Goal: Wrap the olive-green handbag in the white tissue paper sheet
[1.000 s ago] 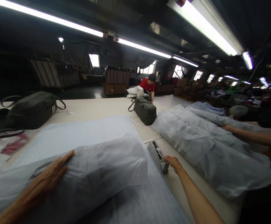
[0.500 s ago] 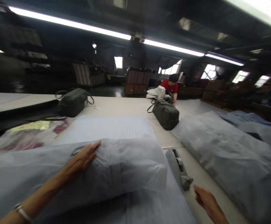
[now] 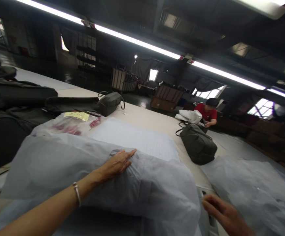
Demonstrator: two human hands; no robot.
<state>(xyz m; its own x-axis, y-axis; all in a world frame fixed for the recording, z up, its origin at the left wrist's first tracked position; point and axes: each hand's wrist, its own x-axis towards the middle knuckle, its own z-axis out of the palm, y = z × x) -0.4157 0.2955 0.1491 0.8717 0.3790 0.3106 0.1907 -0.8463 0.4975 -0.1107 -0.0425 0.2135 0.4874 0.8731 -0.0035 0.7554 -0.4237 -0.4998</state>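
A long bundle in translucent whitish wrapping [image 3: 162, 186] lies across the table in front of me. My left hand [image 3: 119, 163] rests flat on its top with the fingers stretched out. My right hand [image 3: 221, 209] is at the lower right, fingers curled, just past the bundle's right end. Under and beside it sits a grey tape dispenser [image 3: 212, 223], partly hidden by the hand. Whether the right fingers hold something is too blurred to tell. White sheets [image 3: 137, 136] lie beyond the bundle.
Dark green bags [image 3: 197, 144] stand on the table [image 3: 147, 114], at the right, back and left. A plastic bag with a yellow label [image 3: 77, 115] lies left. Another wrapped bundle [image 3: 255, 190] is at the right. A person in red [image 3: 207, 111] leans over the far side.
The view has swung left, bringing more dark bags in. My right hand is now over the tape dispenser instead of beside it. My left hand still lies on the bundle.
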